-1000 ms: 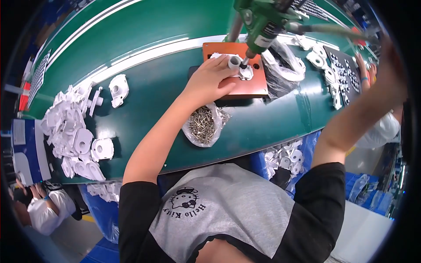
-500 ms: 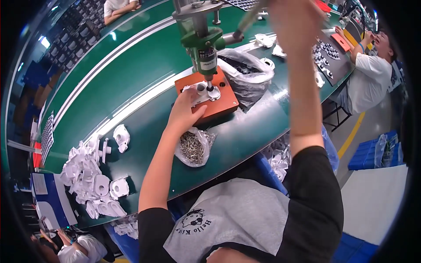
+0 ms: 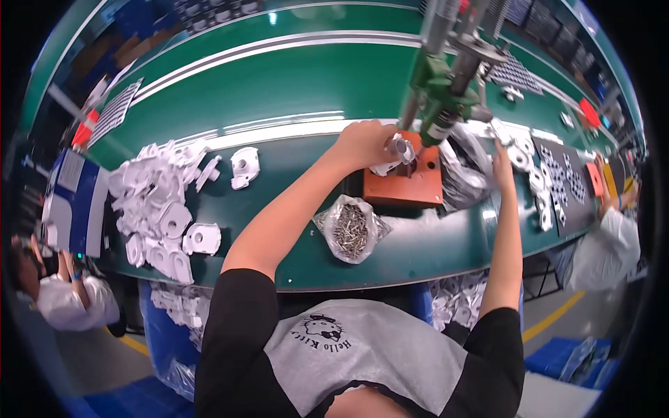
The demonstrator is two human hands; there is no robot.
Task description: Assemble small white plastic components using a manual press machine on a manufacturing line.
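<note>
My left hand (image 3: 366, 145) is closed round a white plastic part (image 3: 399, 152) with a round tube, tilted over the orange block (image 3: 404, 188). Above the block stands a green press (image 3: 442, 104), its slim tip apart from the part. Off to the right, my right hand (image 3: 502, 167) is away from the press lever, fingers stretched and slightly blurred, with nothing visible in them. It is between a grey plastic bag (image 3: 467, 174) and several white parts (image 3: 519, 157). In front of the block lies an open clear bag of small metal screws or pins (image 3: 350, 232).
A large heap of white plastic parts (image 3: 157, 202) covers the table's left side, with one loose part (image 3: 244, 167) beside it. A dark mat (image 3: 564, 184) with small pieces lies at right. Blue bins (image 3: 164, 334) stand below the front edge. Co-workers sit at either side.
The view has turned to the right. My right hand has come down from the raised press lever to the table's right side. My left hand has tilted the white part up from the block.
</note>
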